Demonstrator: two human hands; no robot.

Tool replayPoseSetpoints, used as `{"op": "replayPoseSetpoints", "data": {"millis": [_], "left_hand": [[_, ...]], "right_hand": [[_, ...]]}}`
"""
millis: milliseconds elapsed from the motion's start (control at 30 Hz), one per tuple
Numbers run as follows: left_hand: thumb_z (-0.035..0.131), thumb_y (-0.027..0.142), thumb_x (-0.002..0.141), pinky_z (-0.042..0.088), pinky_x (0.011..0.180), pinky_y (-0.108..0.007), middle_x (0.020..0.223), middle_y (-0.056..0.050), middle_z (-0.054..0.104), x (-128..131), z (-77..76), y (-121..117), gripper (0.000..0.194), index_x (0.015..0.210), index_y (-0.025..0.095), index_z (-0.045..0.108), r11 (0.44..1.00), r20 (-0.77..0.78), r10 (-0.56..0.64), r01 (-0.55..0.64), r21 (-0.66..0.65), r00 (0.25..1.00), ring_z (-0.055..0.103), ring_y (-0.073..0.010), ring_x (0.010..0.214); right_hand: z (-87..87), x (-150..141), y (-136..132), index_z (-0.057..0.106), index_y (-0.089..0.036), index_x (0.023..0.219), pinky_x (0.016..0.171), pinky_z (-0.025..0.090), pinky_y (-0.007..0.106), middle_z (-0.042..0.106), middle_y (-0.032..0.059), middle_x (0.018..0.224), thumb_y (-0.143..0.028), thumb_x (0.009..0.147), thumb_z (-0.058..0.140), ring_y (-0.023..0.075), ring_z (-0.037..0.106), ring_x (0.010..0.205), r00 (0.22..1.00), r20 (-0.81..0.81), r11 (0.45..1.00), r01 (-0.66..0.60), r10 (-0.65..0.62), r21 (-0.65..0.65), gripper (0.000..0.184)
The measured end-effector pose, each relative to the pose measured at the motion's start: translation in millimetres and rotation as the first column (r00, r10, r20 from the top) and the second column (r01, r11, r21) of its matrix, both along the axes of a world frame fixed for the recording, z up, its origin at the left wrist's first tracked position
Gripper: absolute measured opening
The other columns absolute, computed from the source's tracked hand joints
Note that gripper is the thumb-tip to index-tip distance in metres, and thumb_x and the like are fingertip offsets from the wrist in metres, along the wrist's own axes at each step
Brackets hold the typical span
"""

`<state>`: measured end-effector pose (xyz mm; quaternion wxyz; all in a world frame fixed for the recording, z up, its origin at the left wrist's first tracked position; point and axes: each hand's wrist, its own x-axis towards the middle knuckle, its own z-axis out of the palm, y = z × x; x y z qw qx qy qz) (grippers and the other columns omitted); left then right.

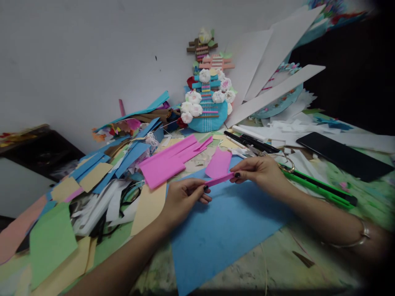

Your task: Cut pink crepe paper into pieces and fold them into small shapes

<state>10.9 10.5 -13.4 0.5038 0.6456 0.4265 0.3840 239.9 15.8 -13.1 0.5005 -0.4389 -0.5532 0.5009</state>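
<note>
A narrow folded strip of pink paper (219,179) is stretched between my two hands, slightly tilted up to the right. My left hand (187,196) pinches its left end between thumb and fingers. At the other end, my right hand (259,174) grips it the same way. Both hands are above a large blue paper sheet (234,230) on the table. Just behind the strip lies a small pink paper piece (219,162). Farther left is a larger creased pink sheet (166,160).
A turquoise paper guitar (212,113) with white paper flowers leans at the back wall. To the right lie a green cutter (321,189), black pens (256,144) and a black phone (342,154). Coloured paper scraps, including a green sheet (52,242), cover the left side.
</note>
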Motion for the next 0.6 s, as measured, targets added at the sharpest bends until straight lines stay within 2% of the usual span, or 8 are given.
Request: {"op": "replayPoseSetpoints", "data": {"millis": [133, 300, 467, 600], "left_hand": [[0.066, 0.026, 0.075, 0.060, 0.060, -0.027, 0.071, -0.007, 0.071, 0.3, -0.2, 2.1, 0.022, 0.087, 0.008, 0.064, 0.999, 0.026, -0.012, 0.013, -0.037, 1.000, 0.070, -0.0176, 0.061], [0.071, 0.025, 0.071, 0.060, 0.064, -0.031, 0.072, -0.007, 0.072, 1.5, -0.9, 1.1, 0.028, 0.092, 0.008, 0.064, 0.997, 0.073, -0.065, 0.067, -0.026, 0.995, 0.070, -0.0186, 0.065], [0.067, 0.026, 0.076, 0.060, 0.067, -0.031, 0.074, -0.007, 0.072, 1.5, -2.4, 0.3, 0.025, 0.094, 0.009, 0.063, 1.000, 0.116, -0.007, 0.010, -0.023, 0.993, 0.071, -0.0194, 0.069], [0.064, 0.022, 0.078, 0.059, 0.068, -0.029, 0.076, -0.007, 0.072, 1.3, -5.0, 0.8, 0.020, 0.093, 0.009, 0.064, 1.000, 0.119, -0.020, 0.019, 0.008, 0.993, 0.071, -0.0179, 0.071]], "right_hand": [[-1.0, 2.6, 5.0, 0.072, -0.017, 0.075, 0.056, 0.055, 0.024, 0.071, 0.0021, 0.063, -0.025, 0.065, 0.075, 0.0129, 0.067, 0.058, 0.996, 0.057, 0.997, -0.074, 0.075, -0.028, 0.014], [-0.4, 4.7, 6.2, 0.072, -0.016, 0.078, 0.057, 0.054, 0.025, 0.071, 0.0032, 0.063, -0.027, 0.065, 0.075, 0.0127, 0.065, 0.056, 0.988, 0.117, 0.995, -0.100, 0.103, -0.028, 0.018], [-3.3, 4.7, 7.4, 0.072, -0.015, 0.078, 0.055, 0.051, 0.024, 0.070, 0.0035, 0.063, -0.028, 0.066, 0.074, 0.0122, 0.063, 0.056, 0.973, 0.174, 0.988, -0.145, 0.151, -0.050, 0.018], [-2.4, -1.6, 1.8, 0.072, -0.015, 0.083, 0.052, 0.046, 0.022, 0.068, 0.0030, 0.063, -0.023, 0.071, 0.069, 0.0107, 0.059, 0.054, 0.940, 0.276, 0.978, -0.206, 0.200, -0.006, 0.015]]}}
